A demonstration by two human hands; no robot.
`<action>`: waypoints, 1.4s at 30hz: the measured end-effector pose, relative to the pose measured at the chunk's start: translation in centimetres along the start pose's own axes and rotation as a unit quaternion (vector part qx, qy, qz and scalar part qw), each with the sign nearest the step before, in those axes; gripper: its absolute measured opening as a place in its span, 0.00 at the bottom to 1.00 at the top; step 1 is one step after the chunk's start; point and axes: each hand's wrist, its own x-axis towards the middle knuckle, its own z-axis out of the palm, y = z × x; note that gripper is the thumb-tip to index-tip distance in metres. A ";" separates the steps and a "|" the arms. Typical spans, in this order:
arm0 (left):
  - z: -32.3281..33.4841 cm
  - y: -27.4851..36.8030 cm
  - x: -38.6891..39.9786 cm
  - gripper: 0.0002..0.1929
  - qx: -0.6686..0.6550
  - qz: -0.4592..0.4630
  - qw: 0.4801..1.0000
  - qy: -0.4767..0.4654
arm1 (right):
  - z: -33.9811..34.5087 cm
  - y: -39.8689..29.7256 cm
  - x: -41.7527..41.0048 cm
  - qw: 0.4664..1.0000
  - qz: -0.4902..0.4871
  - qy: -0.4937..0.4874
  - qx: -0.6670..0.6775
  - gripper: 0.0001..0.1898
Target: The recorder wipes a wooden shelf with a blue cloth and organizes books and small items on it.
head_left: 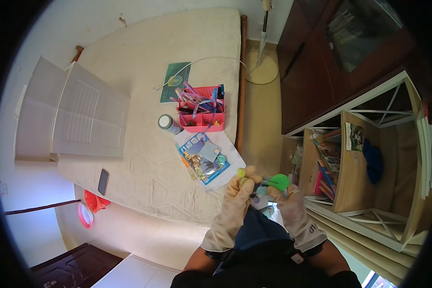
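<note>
Both hands wear thin whitish gloves and are close together in front of my lap. My left hand (240, 190) pinches a small yellow-green round piece (241, 172) at its fingertips. Between thumb and fingers, my right hand (286, 201) has a bright green disc-like object (280, 181) with a thin dark part pointing left. Small teal and purple items show between the hands, too small to name. Left of the hands, a blue illustrated book (201, 158) lies on white paper (234, 153), with a light blue card (210, 151) on it.
On the mattress (144, 180) are a pink organizer (203, 126) full of pens, a lidded bottle (168, 123), a green booklet (175, 77), a white cable (208, 57) and a phone (103, 181). A shelf (340, 162) with books stands at right, near a fan stand (262, 68).
</note>
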 end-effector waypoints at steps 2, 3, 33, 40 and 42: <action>-2.2 -0.7 1.2 0.17 -0.036 0.005 0.999 -0.001 | -0.8 0.6 0.4 0.999 -0.017 0.024 -0.014 0.10; -4.1 -1.0 1.9 0.15 -0.081 0.001 0.997 0.001 | -1.0 0.8 0.5 0.998 -0.033 0.045 -0.025 0.09; -1.8 -0.4 -0.9 0.23 0.212 -0.086 0.966 -0.118 | -0.3 3.9 0.2 0.986 0.002 -0.100 -0.131 0.14; 0.7 0.1 -1.1 0.23 0.016 -0.187 0.974 -0.126 | -1.1 3.6 0.1 0.897 -0.178 -0.054 -0.401 0.19; -0.4 -0.8 -1.0 0.23 0.024 -0.195 0.975 -0.103 | -0.3 3.2 0.4 0.898 -0.195 -0.029 -0.394 0.19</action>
